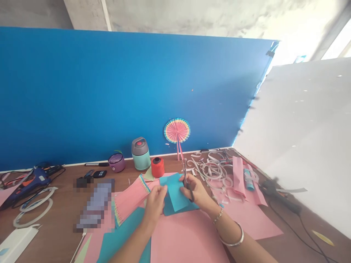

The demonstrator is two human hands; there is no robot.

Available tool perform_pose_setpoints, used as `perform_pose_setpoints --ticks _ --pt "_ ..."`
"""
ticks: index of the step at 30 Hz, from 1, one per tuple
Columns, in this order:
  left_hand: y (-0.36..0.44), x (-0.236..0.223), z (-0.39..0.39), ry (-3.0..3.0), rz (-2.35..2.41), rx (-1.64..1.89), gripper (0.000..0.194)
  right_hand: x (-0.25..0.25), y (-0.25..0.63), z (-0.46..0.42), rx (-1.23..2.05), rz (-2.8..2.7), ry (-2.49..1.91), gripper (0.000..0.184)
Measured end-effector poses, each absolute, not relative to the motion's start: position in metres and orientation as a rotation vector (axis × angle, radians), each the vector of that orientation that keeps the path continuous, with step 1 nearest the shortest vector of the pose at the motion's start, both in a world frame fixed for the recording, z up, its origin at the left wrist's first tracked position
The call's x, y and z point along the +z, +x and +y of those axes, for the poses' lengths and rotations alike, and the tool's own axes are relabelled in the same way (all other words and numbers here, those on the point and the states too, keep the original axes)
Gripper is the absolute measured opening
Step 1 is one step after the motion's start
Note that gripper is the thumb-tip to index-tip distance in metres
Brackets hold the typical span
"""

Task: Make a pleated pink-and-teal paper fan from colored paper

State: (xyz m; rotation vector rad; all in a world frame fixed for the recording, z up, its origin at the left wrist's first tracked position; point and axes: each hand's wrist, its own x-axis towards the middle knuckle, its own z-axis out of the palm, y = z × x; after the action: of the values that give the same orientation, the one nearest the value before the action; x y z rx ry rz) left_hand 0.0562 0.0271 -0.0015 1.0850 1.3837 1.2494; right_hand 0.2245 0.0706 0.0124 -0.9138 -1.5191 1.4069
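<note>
My left hand is closed, thumb and fingers pinched at the left edge of a small blue paper piece. In my right hand is a pair of scissors, its blades pointing up and away from me. The right fingertips also touch the blue piece's upper right edge. Beneath it lies a larger blue sheet, over a pink sheet. A pleated pink paper strip with colored edges lies left of my left hand.
A round paper fan leans on the blue panel. A red thread spool, mint food jar and purple cup stand behind. Curled white strips lie right; glue guns with cords lie at both sides.
</note>
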Motion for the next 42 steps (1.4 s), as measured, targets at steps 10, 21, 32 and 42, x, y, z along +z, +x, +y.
perform_pose_setpoints --ticks 10,21,32,42 --pt "0.045 0.007 0.038 1.016 1.277 1.484 0.031 0.004 0.221 0.072 1.474 -1.604 -1.009 0.031" --pt "0.035 0.008 0.047 0.890 1.049 1.554 0.036 0.008 0.219 0.071 1.612 -1.597 -1.096 0.039" --pt "0.029 0.013 0.047 0.907 1.125 1.718 0.050 0.015 0.225 0.065 1.731 -1.832 -1.056 0.038" --pt "0.030 0.010 0.049 0.941 1.182 1.706 0.048 0.004 0.222 0.067 1.634 -1.851 -1.121 0.032"
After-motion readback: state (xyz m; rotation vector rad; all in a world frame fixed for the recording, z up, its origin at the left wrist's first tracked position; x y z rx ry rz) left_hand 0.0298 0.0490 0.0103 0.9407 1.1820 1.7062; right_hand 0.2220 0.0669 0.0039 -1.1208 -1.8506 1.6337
